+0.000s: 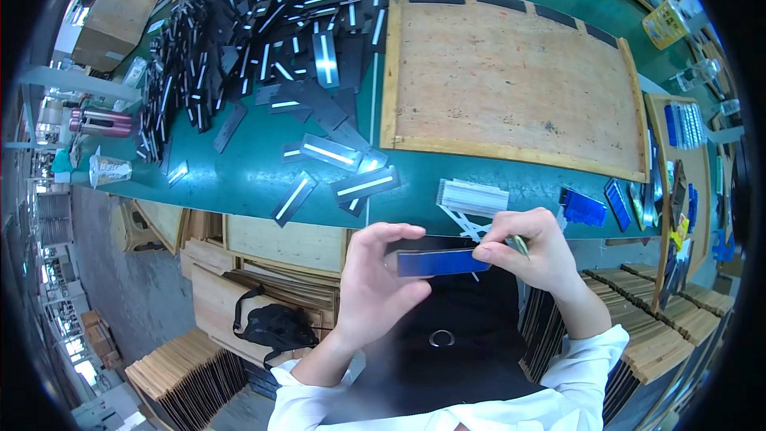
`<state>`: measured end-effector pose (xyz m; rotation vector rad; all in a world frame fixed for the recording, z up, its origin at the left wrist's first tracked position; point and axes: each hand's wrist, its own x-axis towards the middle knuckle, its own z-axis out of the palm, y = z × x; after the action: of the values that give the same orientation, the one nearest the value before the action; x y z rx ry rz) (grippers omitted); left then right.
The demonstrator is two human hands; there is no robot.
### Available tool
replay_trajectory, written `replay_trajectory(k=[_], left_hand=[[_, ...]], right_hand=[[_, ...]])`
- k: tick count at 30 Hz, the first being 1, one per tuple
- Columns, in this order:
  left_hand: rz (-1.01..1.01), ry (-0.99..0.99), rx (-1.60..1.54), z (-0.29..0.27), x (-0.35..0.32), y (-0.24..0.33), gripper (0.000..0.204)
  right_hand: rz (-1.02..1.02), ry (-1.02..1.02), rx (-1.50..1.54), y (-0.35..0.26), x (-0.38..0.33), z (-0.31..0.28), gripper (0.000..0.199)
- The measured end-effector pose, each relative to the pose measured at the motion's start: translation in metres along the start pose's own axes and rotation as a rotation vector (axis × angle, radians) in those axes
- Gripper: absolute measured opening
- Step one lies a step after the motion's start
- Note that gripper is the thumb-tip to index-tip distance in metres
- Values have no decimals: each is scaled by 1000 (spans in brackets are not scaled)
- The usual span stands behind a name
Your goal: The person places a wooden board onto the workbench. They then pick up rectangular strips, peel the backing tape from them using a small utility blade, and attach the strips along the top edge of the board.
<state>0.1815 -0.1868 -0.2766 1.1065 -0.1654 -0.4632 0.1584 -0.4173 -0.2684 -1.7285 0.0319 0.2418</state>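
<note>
My right hand (541,254) pinches the right end of a thin rectangular plate with a glossy blue face (440,262), held level in front of my body. A slim green pen-like tool (520,245) also sticks out between the fingers of that hand. Around the plate's left end my left hand (365,286) is open, thumb and fingers apart; whether it touches the plate I cannot tell. Just beyond, at the table's near edge, lies a stack of clear-and-white strips (474,196), with loose white strips (465,223) hanging toward my right hand.
A large heap of black plates with white stripes (263,40) covers the far left of the green table (263,191). A wood-framed board (511,80) lies at the back right. Blue pieces (585,207) sit right of the strips. Stacked wooden boards (187,363) stand below.
</note>
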Motion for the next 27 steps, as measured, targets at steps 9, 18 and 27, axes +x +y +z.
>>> replay_trajectory(k=[9,18,27], left_hand=[[-176,115,42,-11,0,-4,17],[-228,-16,-31,-9,8,-5,20],[-340,-51,175,-1,19,2,24]], right_hand=[[-155,66,-122,1,-1,5,9],[-187,79,-153,-5,0,9,9],[-178,70,-114,-1,9,11,8]])
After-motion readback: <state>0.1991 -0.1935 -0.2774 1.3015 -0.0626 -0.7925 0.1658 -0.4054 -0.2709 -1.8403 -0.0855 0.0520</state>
